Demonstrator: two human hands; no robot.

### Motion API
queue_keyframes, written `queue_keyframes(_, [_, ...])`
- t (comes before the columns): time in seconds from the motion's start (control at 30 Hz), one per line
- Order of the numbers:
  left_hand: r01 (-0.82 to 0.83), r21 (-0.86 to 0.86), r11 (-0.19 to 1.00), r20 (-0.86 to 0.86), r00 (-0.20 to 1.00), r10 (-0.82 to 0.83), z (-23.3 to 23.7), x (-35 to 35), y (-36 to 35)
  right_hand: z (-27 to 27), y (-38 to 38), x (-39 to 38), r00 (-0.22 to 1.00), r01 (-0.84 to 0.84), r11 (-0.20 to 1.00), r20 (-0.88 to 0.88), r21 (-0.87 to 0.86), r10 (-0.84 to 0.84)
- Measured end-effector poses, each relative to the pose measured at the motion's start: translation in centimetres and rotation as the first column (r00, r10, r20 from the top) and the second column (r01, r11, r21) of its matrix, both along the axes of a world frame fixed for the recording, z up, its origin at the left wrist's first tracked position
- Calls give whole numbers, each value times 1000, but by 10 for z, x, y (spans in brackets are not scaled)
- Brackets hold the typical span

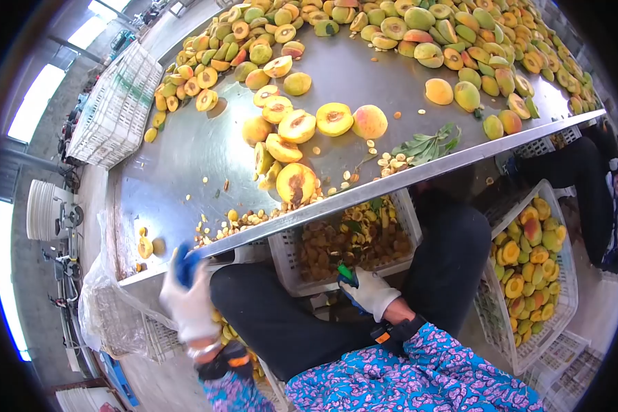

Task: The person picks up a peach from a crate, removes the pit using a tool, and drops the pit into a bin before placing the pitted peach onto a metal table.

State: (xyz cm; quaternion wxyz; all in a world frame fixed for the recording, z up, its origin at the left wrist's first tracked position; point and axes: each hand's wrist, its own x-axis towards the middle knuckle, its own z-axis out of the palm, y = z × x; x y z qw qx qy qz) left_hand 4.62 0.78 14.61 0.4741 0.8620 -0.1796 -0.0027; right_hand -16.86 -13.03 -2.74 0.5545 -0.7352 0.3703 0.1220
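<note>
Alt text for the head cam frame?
Two white-gloved hands hang below the edge of a steel table strewn with halved peaches and pits; the right hand grips a small green item, the left hand is blurred. Below stand a crate of pits and a crate of peach halves.

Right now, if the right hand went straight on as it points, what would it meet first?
Probably the near rim of the white crate of pits below the table edge: the right hand, holding a green-handled tool, points there, though depth is unclear.
</note>
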Motion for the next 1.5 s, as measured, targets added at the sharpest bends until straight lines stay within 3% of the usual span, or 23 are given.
queue_keyframes(0.03, [117,218,969,110,984,-143,-3,-5,-32,-1,2,-2,1000,6,999,9,-50,-6])
queue_keyframes(0.07, [198,258,946,161,956,-244,-10,-10,-66,-2,2,-2,1000,16,995,19,-100,-14])
queue_keyframes(0.2, [124,738,663,198,900,-389,-34,-21,-165,4,-3,-2,999,53,998,7,18,-53])
queue_keyframes(0.3, [182,784,594,80,919,-387,-36,-16,-186,-2,0,-2,995,99,994,26,42,-100])
queue_keyframes(0.43, [390,507,769,23,885,-464,-54,15,-163,-2,-2,-1,995,87,996,40,16,-88])
queue_keyframes(0.47, [349,448,823,65,905,-419,-47,11,-155,0,-3,-2,994,90,996,57,-7,-89])
queue_keyframes(0.53, [417,39,908,-84,907,-413,-50,25,-127,-3,-1,-5,989,132,991,65,-31,-130])
queue_keyframes(0.57, [352,-225,908,-219,890,-400,-46,26,-111,-7,1,-6,985,165,986,56,-33,-163])
queue_keyframes(0.6, [225,-462,858,-344,847,-407,-39,22,-93,-8,4,-5,980,194,980,50,-36,-192])
queue_keyframes(0.63, [176,-642,746,-418,735,-533,-28,11,-73,-7,5,-5,969,235,972,80,1,-234])
queue_keyframes(0.67, [54,-683,728,-496,697,-517,-25,2,-60,-3,4,-4,968,228,974,109,0,-227])
queue_keyframes(0.73, [-274,-873,403,-485,414,-770,-36,-13,-37,6,3,-1,962,221,975,164,-1,-217])
queue_keyframes(0.8, [-371,-866,335,-456,311,-834,-46,-30,-23,5,6,2,950,221,972,206,77,-233])
queue_keyframes(0.87, [-407,-839,361,-497,303,-813,-59,-49,-17,16,8,-1,914,247,960,297,133,-276])
queue_keyframes(0.9, [-462,-796,391,-545,266,-795,-73,-52,-14,23,10,-2,902,254,965,344,66,-261])
queue_keyframes(1.0, [-607,-675,419,-653,226,-723,-96,-67,-13,71,13,1,895,308,904,232,295,-381])
queue_keyframes(1.03, [-642,-640,422,-677,212,-705,-103,-69,-13,78,16,0,903,260,922,268,286,-337])
queue_keyframes(1.1, [-420,-771,478,-624,349,-700,-109,-76,-12,89,22,1,935,121,983,317,135,-158])
queue_keyframes(1.17, [-350,-788,506,-613,372,-697,-112,-78,-14,93,27,5,955,-39,999,294,-13,41])
queue_keyframes(1.2, [-407,-756,513,-645,332,-688,-112,-78,-14,93,31,7,963,-83,994,253,-65,97])
queue_keyframes(1.27, [-516,-678,524,-703,245,-668,-113,-78,-14,91,38,10,953,-131,979,251,-159,168])
queue_keyframes(1.37, [-453,-711,538,-692,318,-648,-110,-83,-16,90,40,12,960,-193,966,170,-172,222])
queue_keyframes(1.5, [-421,-722,549,-689,364,-627,-107,-85,-17,81,41,11,957,-156,975,219,-160,189])
